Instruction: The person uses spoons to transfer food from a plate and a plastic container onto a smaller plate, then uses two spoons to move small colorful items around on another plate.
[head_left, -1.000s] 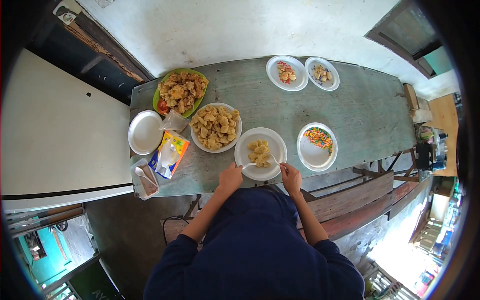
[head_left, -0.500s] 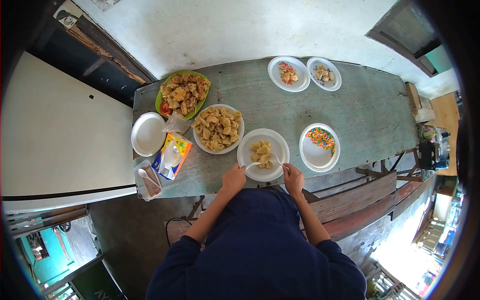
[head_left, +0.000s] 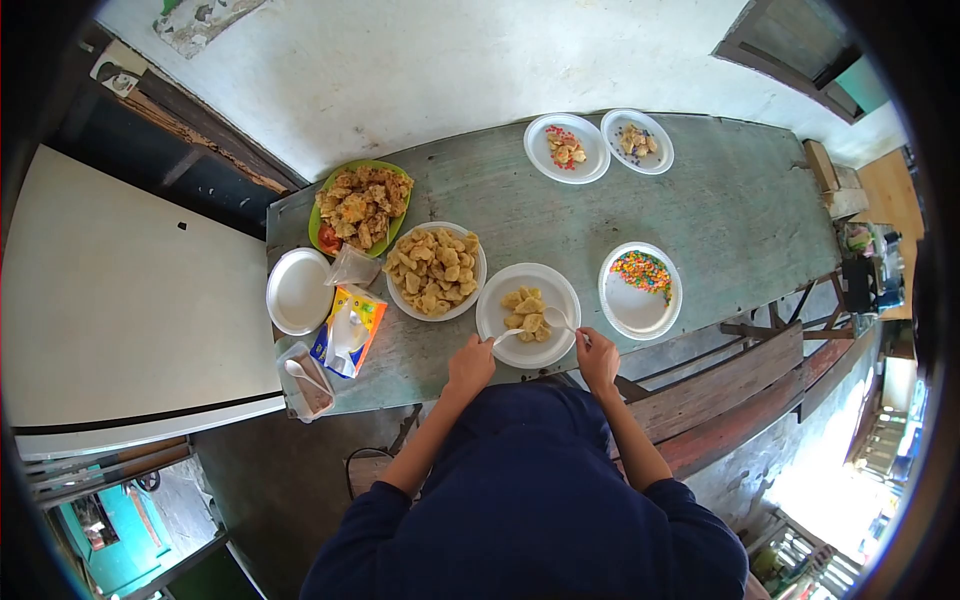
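A white plate (head_left: 560, 284) in front of me carries a small pile of pale yellow, puffed snack pieces (head_left: 524, 302). From the left, my left hand (head_left: 470, 364) grips a white plastic utensil (head_left: 508, 335), whose tip meets the pile's lower left side. My right hand (head_left: 599, 358) is closed round the handle of a white plastic spoon (head_left: 556, 317). The spoon's bowl sits at the right edge of the pile, over the plate.
Left of my plate stand a heaped plate of snack pieces (head_left: 434, 270), a green plate of fried food (head_left: 362, 208), an empty white plate (head_left: 298, 291), a tissue pack (head_left: 348, 331) and a spoon-topped container (head_left: 308, 384). Rightward is a plate of colourful bits (head_left: 643, 275); two topped plates (head_left: 566, 150) lie behind.
The spoon in my right hand has turned, so its bowl now shows broadside by the pile. My left hand stays close to the plate's edge. The whole view has shifted slightly.
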